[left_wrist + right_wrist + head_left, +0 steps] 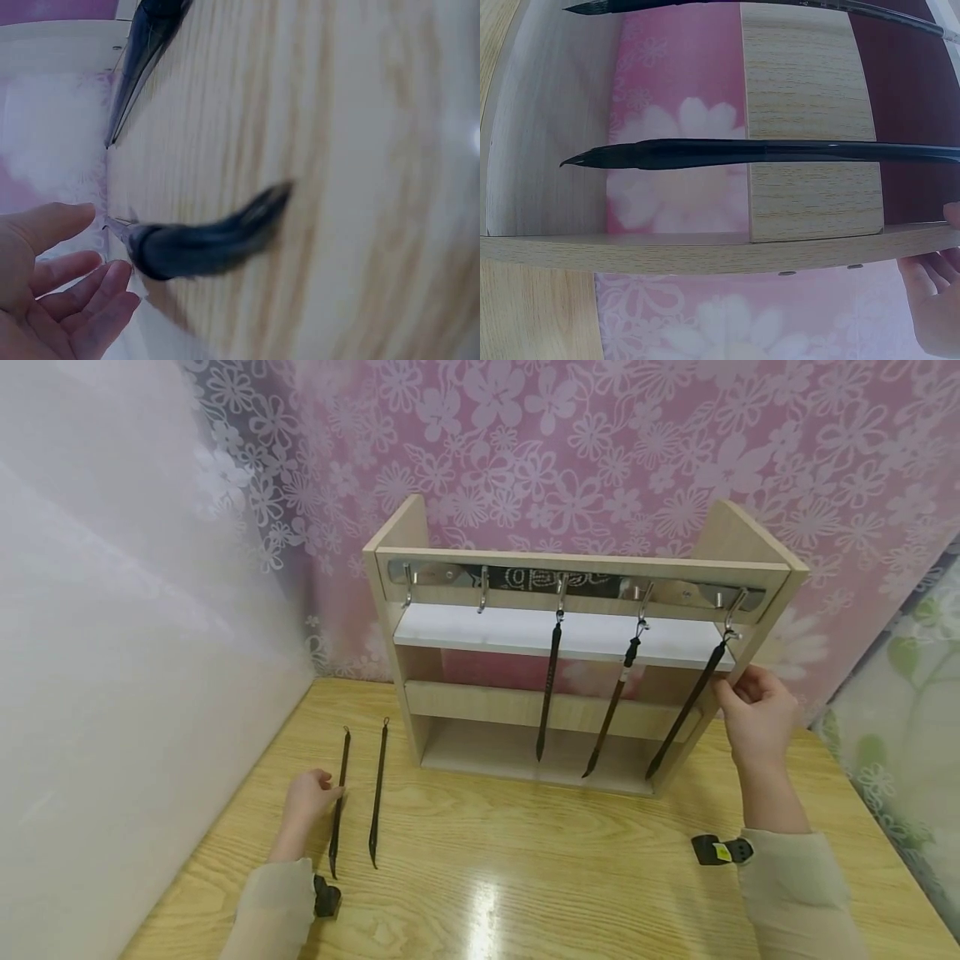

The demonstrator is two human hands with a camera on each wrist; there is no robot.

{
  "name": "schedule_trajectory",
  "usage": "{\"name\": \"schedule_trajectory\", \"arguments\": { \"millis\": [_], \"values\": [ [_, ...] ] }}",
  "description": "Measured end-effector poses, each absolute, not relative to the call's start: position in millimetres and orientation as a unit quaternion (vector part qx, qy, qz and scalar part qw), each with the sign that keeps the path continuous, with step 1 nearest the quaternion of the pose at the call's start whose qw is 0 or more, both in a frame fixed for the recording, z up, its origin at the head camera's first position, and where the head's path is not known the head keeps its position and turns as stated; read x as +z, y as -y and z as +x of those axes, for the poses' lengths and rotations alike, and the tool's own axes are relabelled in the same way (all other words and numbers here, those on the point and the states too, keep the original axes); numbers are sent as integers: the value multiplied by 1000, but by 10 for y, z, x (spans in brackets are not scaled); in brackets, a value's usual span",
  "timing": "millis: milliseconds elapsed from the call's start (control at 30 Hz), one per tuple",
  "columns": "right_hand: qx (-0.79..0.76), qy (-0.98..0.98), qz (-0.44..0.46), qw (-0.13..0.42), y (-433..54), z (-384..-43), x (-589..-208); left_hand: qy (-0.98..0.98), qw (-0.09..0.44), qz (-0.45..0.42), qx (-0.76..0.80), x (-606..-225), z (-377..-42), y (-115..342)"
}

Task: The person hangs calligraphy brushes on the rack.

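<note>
On the wooden table at the left, two dark writing brushes lie side by side, a left brush [335, 835] and a right brush [378, 793]. My left hand [306, 797] is at the left brush, its fingertips beside the handle. In the left wrist view, the thumb and fingers stand apart and the brush's bent hair tip [206, 247] points away from the hand. A light wood shelf [585, 562] stands upright, and my right hand [761, 718] grips its right side panel [705, 255], thumb on the inner side. Near that hand hangs a dark brush [697, 153].
A metal hook strip [453, 575] runs along the shelf's top front. Its two left hooks hold nothing; the middle brush [549, 689] and another brush [611, 710] hang from hooks. A pale wall [150, 652] bounds the table's left; flowered pink wall covering [570, 468] stands behind.
</note>
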State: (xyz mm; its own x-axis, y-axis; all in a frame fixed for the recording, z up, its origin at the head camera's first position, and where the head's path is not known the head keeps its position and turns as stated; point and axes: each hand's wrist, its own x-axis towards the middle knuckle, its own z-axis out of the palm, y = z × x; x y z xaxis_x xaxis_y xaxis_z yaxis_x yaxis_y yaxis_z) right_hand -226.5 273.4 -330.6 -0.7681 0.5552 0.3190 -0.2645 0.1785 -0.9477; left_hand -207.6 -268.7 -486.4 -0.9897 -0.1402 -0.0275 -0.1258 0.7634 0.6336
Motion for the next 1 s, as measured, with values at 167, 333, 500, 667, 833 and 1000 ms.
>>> {"name": "schedule_trajectory", "arguments": {
  "millis": [167, 333, 500, 667, 833, 1000],
  "values": [
    [608, 716, -108, 326, -2730, -2270, -3309, 939, -5, 75, -336, -4856, -2066, 2681],
    [608, 717, -113, 323, -2729, -2271, -3298, 939, -15, 78, -334, -4844, -2066, 2662],
    [632, 698, -108, 319, -2724, -2260, -3293, 941, -29, 79, -329, -4859, -2079, 2657],
    [638, 692, -106, 321, -2723, -2253, -3292, 940, -38, 76, -331, -4887, -2093, 2665],
    [632, 696, -104, 325, -2726, -2256, -3294, 941, -30, 75, -328, -4921, -2093, 2680],
    [634, 693, -105, 326, -2729, -2260, -3298, 943, -23, 69, -326, -4919, -2097, 2685]
  ]
}}
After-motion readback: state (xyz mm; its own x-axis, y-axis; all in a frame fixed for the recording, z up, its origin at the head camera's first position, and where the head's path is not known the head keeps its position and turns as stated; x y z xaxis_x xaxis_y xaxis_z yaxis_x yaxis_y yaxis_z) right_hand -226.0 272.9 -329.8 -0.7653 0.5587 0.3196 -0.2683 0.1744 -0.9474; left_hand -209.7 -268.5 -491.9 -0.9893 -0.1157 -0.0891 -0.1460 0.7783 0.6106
